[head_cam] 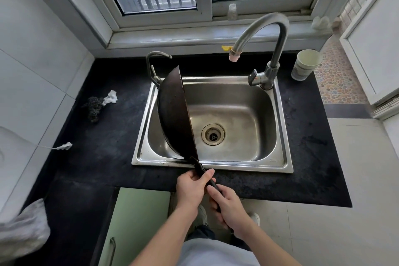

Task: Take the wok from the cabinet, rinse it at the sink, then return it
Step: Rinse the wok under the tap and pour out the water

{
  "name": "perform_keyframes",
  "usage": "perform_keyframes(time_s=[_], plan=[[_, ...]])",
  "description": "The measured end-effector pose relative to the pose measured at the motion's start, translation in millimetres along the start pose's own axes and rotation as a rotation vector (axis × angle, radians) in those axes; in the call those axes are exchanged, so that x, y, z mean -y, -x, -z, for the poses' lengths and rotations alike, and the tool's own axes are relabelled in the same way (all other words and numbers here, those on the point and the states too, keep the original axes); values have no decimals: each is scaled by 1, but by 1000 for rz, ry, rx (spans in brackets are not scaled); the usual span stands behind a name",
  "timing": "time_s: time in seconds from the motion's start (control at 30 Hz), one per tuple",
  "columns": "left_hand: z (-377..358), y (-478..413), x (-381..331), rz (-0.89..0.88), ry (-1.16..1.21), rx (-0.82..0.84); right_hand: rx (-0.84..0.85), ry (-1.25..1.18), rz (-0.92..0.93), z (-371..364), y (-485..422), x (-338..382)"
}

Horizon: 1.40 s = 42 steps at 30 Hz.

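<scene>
Wok [172, 114] on edge over sink [237, 163], left hand [191, 188] and right hand [226, 203], grip closed round handle [200, 168], rim stamp [274, 160] illegible.

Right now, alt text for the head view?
The left hand and right hand grip the handle of a dark wok tipped on edge over the left of the sink. No water shows at the tap; a scrubber and cup sit on the black counter.

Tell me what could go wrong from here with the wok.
1. The wok is tipped on edge over the sink, held only by its handle in the left hand and right hand; it may twist and drop.
2. Its top rim sits near the small tap, so a swing might knock it.
</scene>
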<state>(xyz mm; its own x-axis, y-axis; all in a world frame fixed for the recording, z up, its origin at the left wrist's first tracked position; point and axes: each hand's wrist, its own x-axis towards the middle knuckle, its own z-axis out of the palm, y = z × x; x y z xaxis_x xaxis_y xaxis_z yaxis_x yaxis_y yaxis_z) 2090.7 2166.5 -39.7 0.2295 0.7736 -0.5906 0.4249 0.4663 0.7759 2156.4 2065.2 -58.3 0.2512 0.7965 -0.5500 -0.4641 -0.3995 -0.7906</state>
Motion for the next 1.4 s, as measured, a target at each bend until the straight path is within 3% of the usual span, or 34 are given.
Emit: perform_keyframes(time_s=[0.9, 1.23, 1.4], plan=[[-1, -2, -7, 31, -47, -8, 24, -146, -50, 0, -4, 1], [16, -9, 3, 80, 126, 59, -114, 76, 52, -23, -2, 7], [25, -16, 13, 152, 225, 114, -302, 465, 114, -39, -6, -3]])
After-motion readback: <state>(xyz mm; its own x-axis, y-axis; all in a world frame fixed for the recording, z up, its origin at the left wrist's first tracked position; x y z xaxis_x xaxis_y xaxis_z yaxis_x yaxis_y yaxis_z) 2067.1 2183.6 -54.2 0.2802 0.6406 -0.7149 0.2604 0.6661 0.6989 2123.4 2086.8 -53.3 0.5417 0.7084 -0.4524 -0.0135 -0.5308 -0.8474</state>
